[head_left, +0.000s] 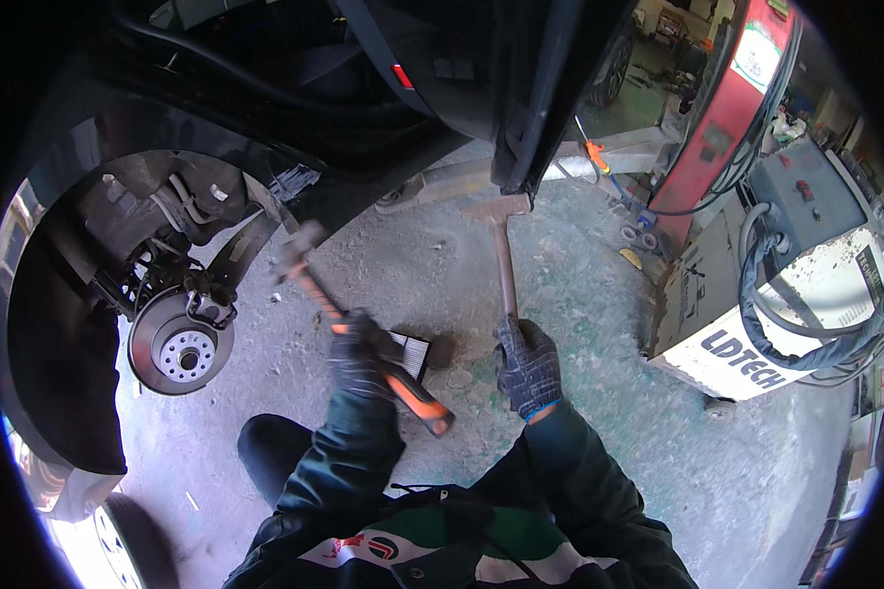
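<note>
My left hand (357, 355), in a dark work glove, is closed around the orange-and-black handle of a hammer (419, 401). The hammer's head is raised up and to the left, smeared by motion. In my gloved right hand (528, 368) is a T-shaped metal tool with a long shaft (506, 267). Its broad head meets the lower corner of the dark open car door (532, 118) in this view; whether it touches there I cannot tell. Between my hands, on the floor, lies a small box-like thing with a ribbed light top (413, 355), partly hidden by the left glove.
On the left, a dark car body has an exposed brake disc (182, 344) in its wheel arch. A wheel (118, 540) lies at lower left. To the right stands a white-and-grey machine (746, 304) with hoses, beside a red lift post (722, 108). An orange-handled tool (597, 157) rests near the lift arm.
</note>
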The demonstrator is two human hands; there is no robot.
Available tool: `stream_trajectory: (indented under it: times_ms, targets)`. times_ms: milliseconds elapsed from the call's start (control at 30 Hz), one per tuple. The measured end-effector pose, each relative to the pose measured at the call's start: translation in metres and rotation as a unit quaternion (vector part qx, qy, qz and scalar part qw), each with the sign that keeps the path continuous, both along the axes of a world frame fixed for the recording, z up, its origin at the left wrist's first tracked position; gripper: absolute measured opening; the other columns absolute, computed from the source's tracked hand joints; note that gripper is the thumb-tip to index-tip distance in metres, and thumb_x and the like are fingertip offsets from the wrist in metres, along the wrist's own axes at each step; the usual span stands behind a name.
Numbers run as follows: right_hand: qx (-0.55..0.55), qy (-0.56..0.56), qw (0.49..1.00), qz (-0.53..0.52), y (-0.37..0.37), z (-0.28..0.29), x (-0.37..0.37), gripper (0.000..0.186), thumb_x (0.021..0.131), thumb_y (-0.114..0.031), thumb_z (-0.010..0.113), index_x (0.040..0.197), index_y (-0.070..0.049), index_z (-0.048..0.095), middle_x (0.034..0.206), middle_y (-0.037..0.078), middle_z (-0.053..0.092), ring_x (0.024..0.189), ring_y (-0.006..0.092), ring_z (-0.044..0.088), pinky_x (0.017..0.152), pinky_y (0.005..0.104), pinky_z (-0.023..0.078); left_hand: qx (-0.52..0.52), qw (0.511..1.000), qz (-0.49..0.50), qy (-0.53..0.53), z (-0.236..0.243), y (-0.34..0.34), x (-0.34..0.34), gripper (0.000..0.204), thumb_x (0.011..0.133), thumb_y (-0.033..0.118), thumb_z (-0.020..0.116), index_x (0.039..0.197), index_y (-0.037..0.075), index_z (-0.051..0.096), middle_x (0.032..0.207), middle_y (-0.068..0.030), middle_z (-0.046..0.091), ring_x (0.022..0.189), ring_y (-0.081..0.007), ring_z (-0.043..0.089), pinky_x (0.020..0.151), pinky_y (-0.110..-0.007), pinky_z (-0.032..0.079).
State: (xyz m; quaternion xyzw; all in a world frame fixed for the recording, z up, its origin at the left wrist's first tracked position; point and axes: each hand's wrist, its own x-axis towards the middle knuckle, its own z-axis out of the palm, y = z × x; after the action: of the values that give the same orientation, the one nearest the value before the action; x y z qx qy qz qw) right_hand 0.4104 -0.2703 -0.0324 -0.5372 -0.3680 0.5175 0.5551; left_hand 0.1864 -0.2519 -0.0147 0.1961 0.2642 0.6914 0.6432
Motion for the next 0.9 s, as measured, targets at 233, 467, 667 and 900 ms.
stream_trajectory:
  times_ms: [233, 467, 667, 900]
  targets:
    - [0.008, -0.025, 1.0, 0.003, 0.0, 0.016, 0.001, 0.028, 0.101, -0.034, 0.06, 0.094, -0.007, 0.062, 0.059, -0.003, 0.049, 0.042, 0.0076, 0.042, 0.037, 0.0273, 0.031, -0.072, 0.972, -0.136, 0.178, 0.014, 0.003, 0.061, 0.011, 0.096, 0.016, 0.056, 0.088, 0.008, 0.058, 0.062, -0.0041, 0.054, 0.051, -0.0209, 0.056, 0.048, -0.039, 0.049]
    - [-0.062, 0.019, 0.998, 0.009, -0.002, 0.017, 0.01, 0.029, 0.102, -0.036, 0.06, 0.095, -0.008, 0.063, 0.06, -0.002, 0.051, 0.046, 0.0083, 0.044, 0.042, 0.0266, 0.033, -0.131, 0.989, -0.048, 0.048, 0.007, 0.0, 0.045, 0.008, 0.09, 0.013, 0.061, 0.094, 0.007, 0.059, 0.067, -0.0028, 0.053, 0.054, -0.0178, 0.051, 0.05, -0.033, 0.047]
    - [-0.001, -0.053, 0.999, 0.003, 0.005, 0.001, -0.004, 0.026, 0.101, -0.034, 0.06, 0.097, -0.009, 0.063, 0.059, -0.003, 0.049, 0.041, 0.0073, 0.042, 0.038, 0.0262, 0.03, -0.161, 0.986, -0.045, 0.028, -0.001, 0.001, 0.032, 0.006, 0.092, 0.015, 0.059, 0.089, 0.01, 0.055, 0.065, -0.0034, 0.052, 0.049, -0.0197, 0.05, 0.045, -0.033, 0.046]
    - [-0.039, -0.042, 0.998, 0.026, -0.006, 0.027, 0.0, 0.033, 0.101, -0.036, 0.061, 0.093, -0.004, 0.066, 0.066, -0.001, 0.055, 0.057, 0.008, 0.05, 0.051, 0.0267, 0.04, -0.164, 0.979, -0.109, 0.045, 0.011, -0.012, 0.06, 0.007, 0.091, 0.012, 0.059, 0.088, 0.007, 0.054, 0.061, -0.0057, 0.049, 0.045, -0.0238, 0.05, 0.043, -0.038, 0.046]
